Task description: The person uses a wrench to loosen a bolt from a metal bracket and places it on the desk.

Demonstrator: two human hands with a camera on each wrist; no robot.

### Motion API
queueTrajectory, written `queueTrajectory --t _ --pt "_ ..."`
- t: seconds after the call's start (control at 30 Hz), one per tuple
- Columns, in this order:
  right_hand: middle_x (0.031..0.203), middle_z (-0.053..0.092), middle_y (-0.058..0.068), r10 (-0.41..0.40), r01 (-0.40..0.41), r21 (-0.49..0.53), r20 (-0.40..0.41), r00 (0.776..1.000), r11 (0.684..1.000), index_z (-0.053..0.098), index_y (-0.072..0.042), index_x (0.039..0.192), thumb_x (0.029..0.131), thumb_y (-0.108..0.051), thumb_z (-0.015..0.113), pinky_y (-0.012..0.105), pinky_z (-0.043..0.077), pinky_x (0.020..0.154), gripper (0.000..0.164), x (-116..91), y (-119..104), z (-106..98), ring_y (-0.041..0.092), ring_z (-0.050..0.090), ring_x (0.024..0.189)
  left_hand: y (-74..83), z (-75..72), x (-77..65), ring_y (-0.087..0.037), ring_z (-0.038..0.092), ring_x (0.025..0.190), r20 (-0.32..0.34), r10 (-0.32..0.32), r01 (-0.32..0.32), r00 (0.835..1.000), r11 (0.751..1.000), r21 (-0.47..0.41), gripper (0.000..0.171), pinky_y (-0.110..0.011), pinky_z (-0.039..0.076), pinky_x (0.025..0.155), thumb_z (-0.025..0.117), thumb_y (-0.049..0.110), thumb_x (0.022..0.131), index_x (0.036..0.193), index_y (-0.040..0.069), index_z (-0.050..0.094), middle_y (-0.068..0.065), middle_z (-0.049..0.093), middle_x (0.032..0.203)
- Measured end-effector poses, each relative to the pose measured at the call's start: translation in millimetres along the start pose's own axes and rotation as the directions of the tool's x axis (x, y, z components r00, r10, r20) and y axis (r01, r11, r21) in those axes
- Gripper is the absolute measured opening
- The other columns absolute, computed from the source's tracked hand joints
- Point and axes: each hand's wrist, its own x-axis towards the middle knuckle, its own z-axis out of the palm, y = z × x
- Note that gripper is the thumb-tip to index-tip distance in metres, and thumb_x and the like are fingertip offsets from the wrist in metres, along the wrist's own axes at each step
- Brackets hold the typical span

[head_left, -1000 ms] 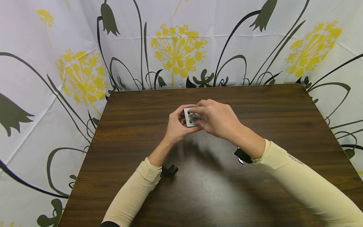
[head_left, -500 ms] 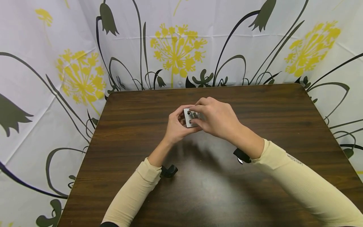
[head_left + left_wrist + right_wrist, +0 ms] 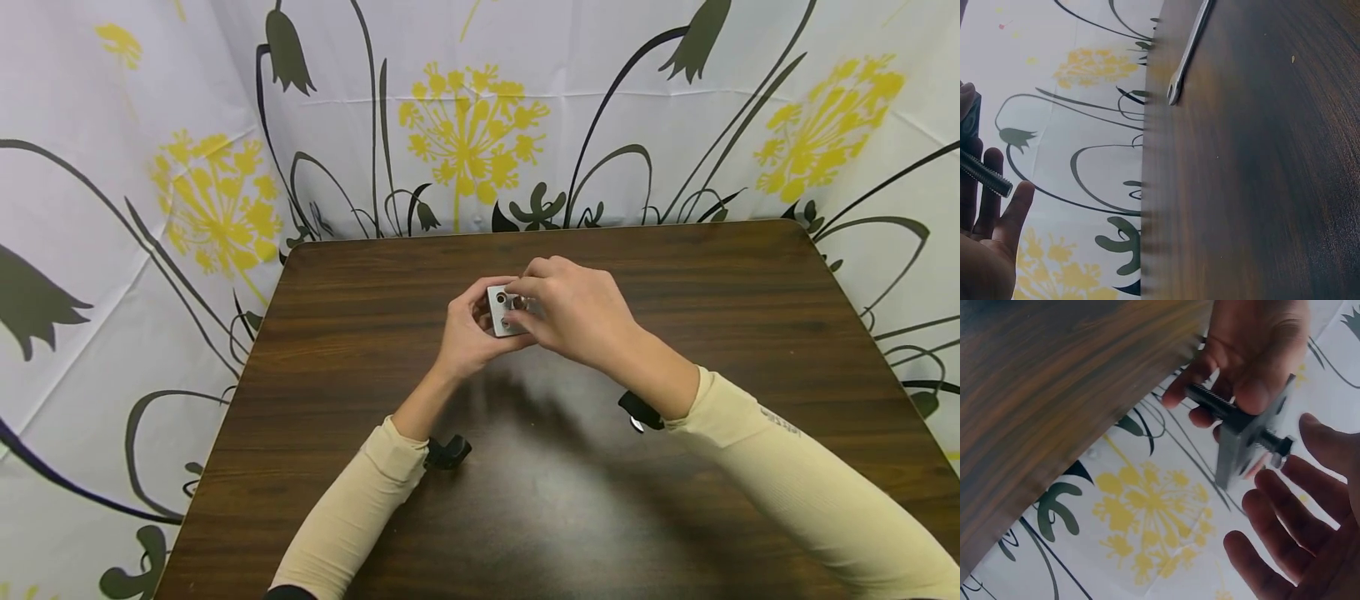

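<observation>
My left hand (image 3: 462,337) grips a small grey metal plate (image 3: 496,323) with round holes, held up over the table. A bolt passes through it. On the far side its threaded shank (image 3: 1209,401) sticks out past the left fingers, and the shank's end (image 3: 999,182) also shows in the left wrist view. The bolt head (image 3: 1282,449) stands proud of the plate on the right hand's side. My right hand (image 3: 585,315) is around the bolt head, its thumb apart from it and its index finger close beside it. The other right fingers are spread.
A wrench (image 3: 1189,53) lies on the dark wooden table (image 3: 360,333), near its edge in the left wrist view. Behind the table hangs a white curtain (image 3: 480,50) with a flower print. Black wrist cameras (image 3: 448,452) sit at both cuffs.
The right fingers and thumb shift slightly around the bolt head and spread a little apart. The left hand and the plate stay nearly where they were.
</observation>
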Motion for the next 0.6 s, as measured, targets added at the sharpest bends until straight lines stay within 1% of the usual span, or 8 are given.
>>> queueTrajectory --t 0.07,0.1,0.17,0.27,0.33,0.47,0.53,0.6 --pt "0.089 0.065 -0.004 0.012 -0.012 -0.01 -0.005 1.0 1.0 0.078 -0.02 0.102 0.084 -0.034 0.078 0.032 0.046 0.049 0.022 0 0 1 0.014 0.057 0.072 -0.3 0.3 -0.7 -0.017 0.062 0.089 0.003 -0.003 0.003 1.0 1.0 -0.005 0.065 -0.03 0.055 0.074 0.082 -0.018 0.064 0.124 -0.009 0.058 -0.014 0.064 0.109" --pt "0.088 0.065 -0.005 0.007 -0.007 -0.003 -0.003 1.0 1.0 0.078 -0.02 0.101 0.085 -0.032 0.078 0.032 0.046 0.049 0.02 0 1 2 0.014 0.057 0.071 -0.7 0.3 -1.0 -0.017 0.062 0.089 0.005 -0.004 0.004 1.0 1.0 -0.008 0.065 -0.03 0.055 0.074 0.082 -0.018 0.064 0.124 -0.009 0.058 -0.013 0.064 0.109" --pt "0.091 0.065 -0.004 -0.023 0.023 0.008 0.003 1.0 1.0 0.078 -0.021 0.1 0.084 -0.024 0.079 0.033 0.048 0.052 0.017 0 1 2 0.014 0.059 0.076 -1.7 0.4 -1.1 -0.017 0.062 0.09 0.007 -0.004 0.004 1.0 1.0 -0.011 0.065 -0.031 0.056 0.074 0.082 -0.017 0.064 0.124 -0.008 0.057 -0.011 0.064 0.108" --pt "0.099 0.065 -0.003 -0.067 0.067 0.026 0.006 0.998 0.997 0.077 -0.02 0.106 0.082 -0.016 0.08 0.034 0.051 0.057 0.025 0 2 2 0.016 0.06 0.088 -6.1 -0.7 -0.7 -0.017 0.063 0.09 0.003 0.01 -0.01 1.0 1.0 -0.013 0.065 -0.031 0.055 0.075 0.082 -0.018 0.064 0.124 -0.008 0.057 -0.009 0.064 0.108" --pt "0.101 0.066 -0.002 -0.066 0.066 0.015 -0.005 0.998 0.998 0.077 -0.02 0.109 0.082 -0.019 0.08 0.035 0.051 0.056 0.027 0 2 1 0.016 0.059 0.089 -13.4 -2.0 0.1 -0.019 0.062 0.089 -0.004 0.021 -0.021 1.0 1.0 -0.007 0.067 -0.031 0.055 0.074 0.083 -0.018 0.063 0.124 -0.006 0.058 -0.01 0.064 0.107" --pt "0.09 0.066 -0.004 -0.009 0.008 -0.023 -0.032 0.999 1.0 0.078 -0.019 0.104 0.084 -0.034 0.078 0.033 0.046 0.048 0.025 1 2 1 0.014 0.058 0.074 -27.9 -4.1 1.5 -0.02 0.061 0.088 -0.008 0.018 -0.018 1.0 1.0 -0.01 0.069 -0.03 0.056 0.071 0.084 -0.016 0.063 0.126 0.0 0.06 -0.009 0.065 0.108" --pt "0.085 0.065 -0.005 0.007 -0.009 -0.028 -0.036 0.999 1.0 0.078 -0.019 0.1 0.085 -0.035 0.078 0.033 0.045 0.047 0.022 0 1 1 0.013 0.057 0.069 -30.0 -4.3 1.7 -0.021 0.062 0.089 -0.006 0.013 -0.013 1.0 1.0 -0.014 0.069 -0.031 0.056 0.071 0.085 -0.014 0.063 0.126 0.002 0.061 -0.009 0.064 0.108" --pt "0.085 0.065 -0.005 -0.001 0.001 -0.02 -0.028 1.0 1.0 0.079 -0.019 0.1 0.084 -0.03 0.078 0.032 0.046 0.049 0.019 0 2 1 0.013 0.057 0.071 -30.4 -4.5 1.8 -0.022 0.062 0.09 0.003 0.017 -0.017 1.0 1.0 -0.017 0.068 -0.034 0.057 0.072 0.086 -0.011 0.064 0.126 0.004 0.061 -0.009 0.064 0.11"
